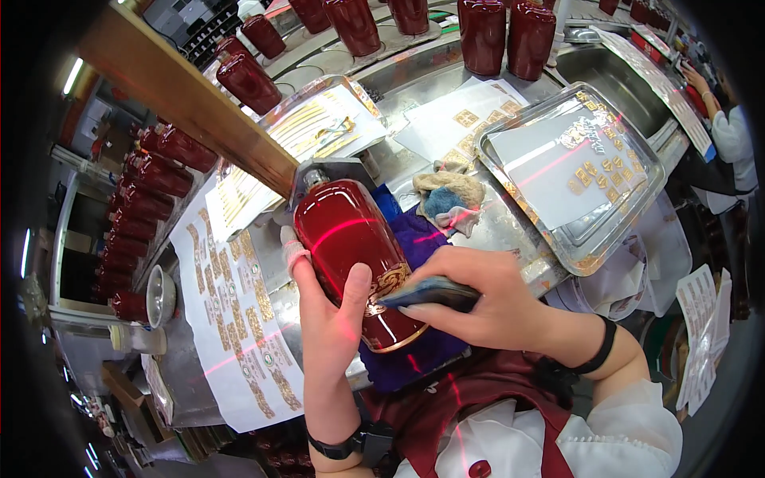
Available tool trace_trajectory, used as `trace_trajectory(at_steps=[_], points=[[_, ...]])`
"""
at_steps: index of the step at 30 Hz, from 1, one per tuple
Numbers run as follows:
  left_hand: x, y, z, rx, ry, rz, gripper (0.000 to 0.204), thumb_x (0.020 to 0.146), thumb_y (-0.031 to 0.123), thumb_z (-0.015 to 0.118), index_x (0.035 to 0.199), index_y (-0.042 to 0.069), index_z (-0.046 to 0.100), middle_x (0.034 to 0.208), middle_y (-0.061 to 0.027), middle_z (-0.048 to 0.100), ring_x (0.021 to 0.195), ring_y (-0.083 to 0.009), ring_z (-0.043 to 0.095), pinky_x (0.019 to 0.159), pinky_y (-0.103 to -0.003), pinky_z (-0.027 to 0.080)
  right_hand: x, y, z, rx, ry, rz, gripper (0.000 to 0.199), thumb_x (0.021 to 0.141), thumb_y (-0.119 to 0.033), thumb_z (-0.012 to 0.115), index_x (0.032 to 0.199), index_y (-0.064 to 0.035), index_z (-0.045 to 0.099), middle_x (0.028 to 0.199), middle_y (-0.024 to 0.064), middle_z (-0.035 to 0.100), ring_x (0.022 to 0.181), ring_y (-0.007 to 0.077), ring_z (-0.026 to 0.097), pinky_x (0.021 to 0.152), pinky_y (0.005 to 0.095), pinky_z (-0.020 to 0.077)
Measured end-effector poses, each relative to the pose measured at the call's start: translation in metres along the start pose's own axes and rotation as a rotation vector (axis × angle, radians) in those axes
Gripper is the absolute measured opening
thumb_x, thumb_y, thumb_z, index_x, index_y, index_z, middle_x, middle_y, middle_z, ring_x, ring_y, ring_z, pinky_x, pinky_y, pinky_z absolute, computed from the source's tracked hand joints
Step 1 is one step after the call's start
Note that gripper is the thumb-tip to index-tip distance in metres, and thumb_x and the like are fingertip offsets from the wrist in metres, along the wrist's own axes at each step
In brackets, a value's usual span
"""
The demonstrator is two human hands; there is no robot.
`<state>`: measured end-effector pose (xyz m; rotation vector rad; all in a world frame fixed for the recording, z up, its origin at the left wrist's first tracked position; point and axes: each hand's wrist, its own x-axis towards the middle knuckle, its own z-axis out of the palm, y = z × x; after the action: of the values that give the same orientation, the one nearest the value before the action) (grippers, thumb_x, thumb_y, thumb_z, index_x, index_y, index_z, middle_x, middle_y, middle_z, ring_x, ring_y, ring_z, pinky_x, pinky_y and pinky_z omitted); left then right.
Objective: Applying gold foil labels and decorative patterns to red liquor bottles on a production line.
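1. Head view, item one: we log a glossy dark red bottle (pixel 348 251) lying tilted on a purple cloth (pixel 414 350) at the near edge of the tabletop (pixel 510 223), its neck pointing away from us into a grey holder.
2. Left hand (pixel 327 319): we note it cupped under and around the bottle's left side, grip closed on the bottle, thumb lying across the red glass near a gold emblem. A white wrap covers one fingertip, and a black band sits on the wrist.
3. Right hand (pixel 486 299): we record its grip closed on a dark flat tool (pixel 430 293), whose tip touches the bottle's lower body beside the gold emblem. A black band circles this wrist too.
4. Red laser lines cross the bottle, the cloth and the tabletop.
5. Steel tray (pixel 637 199): to the right, holding a white sheet and small gold decals.
6. Bundled rag (pixel 448 195): beige and blue, just beyond the bottle, between it and the tray.
7. Decal sheets (pixel 231 319): white, printed in gold, spread to the left of the bottle.
8. Further red bottles (pixel 482 36): standing along the far side and lying in rows on the left.
9. Another person's sleeve (pixel 737 143): at the far right edge.
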<state>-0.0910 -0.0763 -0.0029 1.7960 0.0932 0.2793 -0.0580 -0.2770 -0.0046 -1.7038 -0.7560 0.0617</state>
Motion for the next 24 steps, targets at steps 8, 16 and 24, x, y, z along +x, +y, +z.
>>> trace_trajectory(at_steps=[8, 16, 24], points=[[0.005, -0.013, -0.01, -0.493, -0.095, -0.17, 0.064, 0.093, 0.019, 0.06, 0.142, -0.001, 0.024, 0.136, -0.0158, 0.043, 0.123, -0.0235, 0.047, 0.105, -0.038, 0.038, 0.021, 0.002, -0.002, 0.078, 0.067, -0.097, 0.017, 0.079, -0.015, 0.073, 0.091, -0.0048, 0.068, 0.079, 0.0096, 0.066, 0.071, 0.0218, 0.066, 0.063, 0.0302, 0.0501], [0.008, -0.027, -0.016, -0.547, -0.165, -0.117, 0.07, 0.091, 0.028, 0.062, 0.144, 0.0, 0.025, 0.136, -0.0164, 0.048, 0.125, -0.0266, 0.049, 0.105, -0.041, 0.04, 0.034, 0.001, 0.001, -0.01, 0.033, -0.333, 0.015, 0.076, -0.007, 0.076, 0.089, -0.0025, 0.068, 0.077, 0.01, 0.066, 0.07, 0.0181, 0.063, 0.064, 0.0286, 0.0482], [0.002, -0.009, -0.014, -0.367, -0.118, -0.158, 0.073, 0.082, 0.007, 0.066, 0.143, 0.0, 0.025, 0.132, -0.0156, 0.047, 0.117, -0.0224, 0.051, 0.101, -0.036, 0.042, 0.036, 0.01, -0.006, -0.265, -0.107, -0.51, 0.022, 0.069, 0.002, 0.071, 0.091, -0.0033, 0.068, 0.086, 0.0085, 0.063, 0.075, 0.0267, 0.062, 0.067, 0.0335, 0.05]])
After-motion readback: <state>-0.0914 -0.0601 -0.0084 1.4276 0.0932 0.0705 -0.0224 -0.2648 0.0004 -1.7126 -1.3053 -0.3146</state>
